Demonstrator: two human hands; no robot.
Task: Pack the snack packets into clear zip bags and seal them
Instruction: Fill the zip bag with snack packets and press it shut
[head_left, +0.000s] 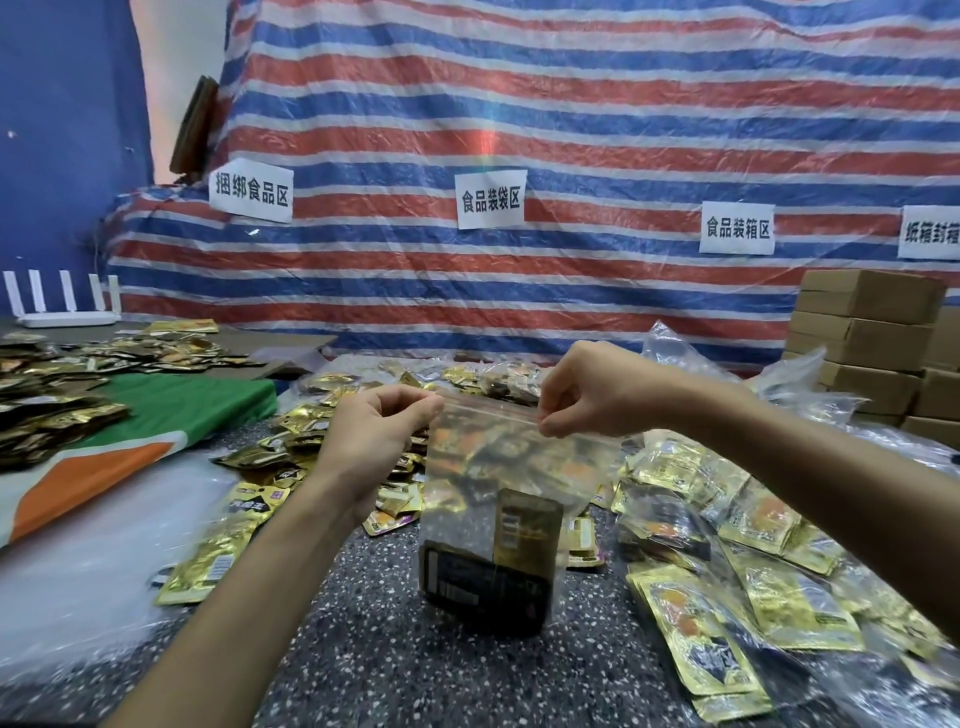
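zip bag (511, 457): clear, red strip along top edge, hanging upright, pinched at both top corners | packets inside (527, 525): dark and gold, sunk to the bottom | loose packets (691, 623): gold foil, heaped flat around it

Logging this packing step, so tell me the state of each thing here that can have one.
Clear plastic zip bag: upright, partly filled, seal state unclear.
Left hand: fingers pinch the bag's top corner.
Right hand: fingers pinch the bag's zip strip.
Loose gold foil snack packets: scattered, unbagged.
Brown cardboard boxes: stacked, closed.
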